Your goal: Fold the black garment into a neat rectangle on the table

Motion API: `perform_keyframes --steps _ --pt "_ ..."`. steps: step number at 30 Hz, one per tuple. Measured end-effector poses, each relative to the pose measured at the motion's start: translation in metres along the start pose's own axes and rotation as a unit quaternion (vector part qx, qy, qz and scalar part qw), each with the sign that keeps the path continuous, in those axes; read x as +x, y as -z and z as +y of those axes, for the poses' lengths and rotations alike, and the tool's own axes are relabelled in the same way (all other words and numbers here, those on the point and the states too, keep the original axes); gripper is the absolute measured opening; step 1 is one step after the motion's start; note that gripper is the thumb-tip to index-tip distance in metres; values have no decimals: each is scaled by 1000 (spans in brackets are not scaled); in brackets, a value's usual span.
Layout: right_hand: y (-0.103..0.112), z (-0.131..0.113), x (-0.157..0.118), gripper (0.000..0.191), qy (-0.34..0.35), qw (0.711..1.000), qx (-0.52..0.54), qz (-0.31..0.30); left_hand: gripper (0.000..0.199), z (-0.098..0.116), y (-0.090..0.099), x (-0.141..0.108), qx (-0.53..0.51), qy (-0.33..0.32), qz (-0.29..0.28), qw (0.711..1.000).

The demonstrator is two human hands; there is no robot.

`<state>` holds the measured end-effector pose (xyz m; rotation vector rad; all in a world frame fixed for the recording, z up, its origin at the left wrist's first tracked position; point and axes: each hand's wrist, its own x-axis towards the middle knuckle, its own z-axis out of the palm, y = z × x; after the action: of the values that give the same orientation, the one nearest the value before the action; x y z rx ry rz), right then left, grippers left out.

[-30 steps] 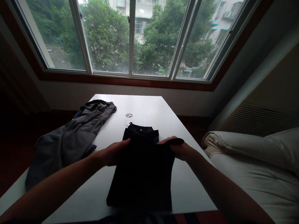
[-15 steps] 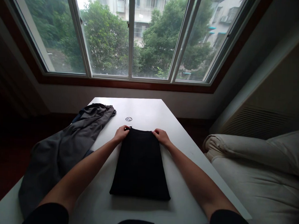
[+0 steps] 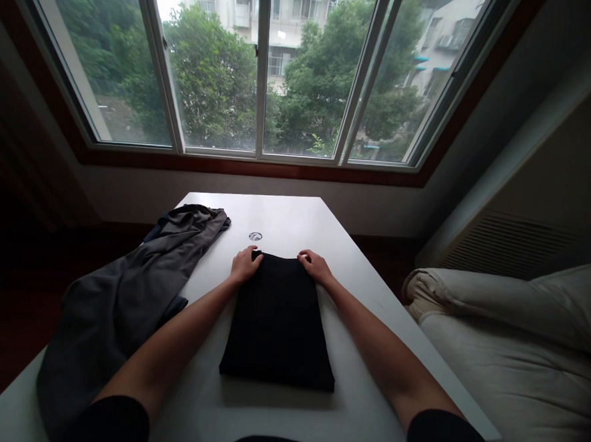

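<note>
A folded black garment (image 3: 279, 327) lies flat on the white table (image 3: 367, 359), its narrower-looking end away from me. At its far left corner is my left hand (image 3: 246, 266), thumb over the cloth and fingers curled at the edge. My right hand (image 3: 315, 267) pinches the far right corner in the same way. The fingertips under the cloth are partly hidden. Left of my left forearm, a loose heap of grey clothing (image 3: 119, 323) is spread along the table's side, with some dark blue cloth (image 3: 174, 310) showing beneath it.
A small round black mark (image 3: 255, 236) is on the tabletop just beyond the garment. A pale sofa (image 3: 508, 341) stands along the right side. Past the table's far end are a wall and a wide sliding window (image 3: 259, 79).
Both hands have shifted slightly inward along the garment's far edge, and their fingers look a little looser. The garment's near edge sits slightly farther from me. The grey clothing stays put.
</note>
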<state>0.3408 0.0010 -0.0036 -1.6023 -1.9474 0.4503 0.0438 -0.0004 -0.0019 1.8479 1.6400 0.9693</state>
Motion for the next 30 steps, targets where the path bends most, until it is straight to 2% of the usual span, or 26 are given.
perform_keyframes --steps 3,7,10,15,19,21,24,26,30 --pt "-1 -7 -1 48 21 998 -37 -41 50 1 1 1 -6 -5 -22 1000" --pt "1 -18 -3 40 10 995 -61 -81 39 2 10 7 -31 -4 -67 997" --pt "4 -24 -5 32 27 995 -31 -96 33 2 17 8 -67 -9 -112 991" --pt "16 -34 -10 31 50 992 36 -111 44 6 30 -5 -157 -33 -166 973" --pt "33 -43 -17 41 34 975 119 -187 49 6 40 -19 -210 -34 -192 958" --pt "38 -47 -22 48 27 957 187 -222 50 4 45 -22 -250 -10 -188 950" --pt "37 -50 -26 53 25 935 255 -245 54 -3 48 -23 -309 43 -153 938" --pt "29 -51 -26 51 25 941 246 -231 58 -8 49 -23 -316 60 -131 938" --pt "9 -49 -25 42 43 964 204 -164 64 -12 48 -23 -316 67 -117 939"
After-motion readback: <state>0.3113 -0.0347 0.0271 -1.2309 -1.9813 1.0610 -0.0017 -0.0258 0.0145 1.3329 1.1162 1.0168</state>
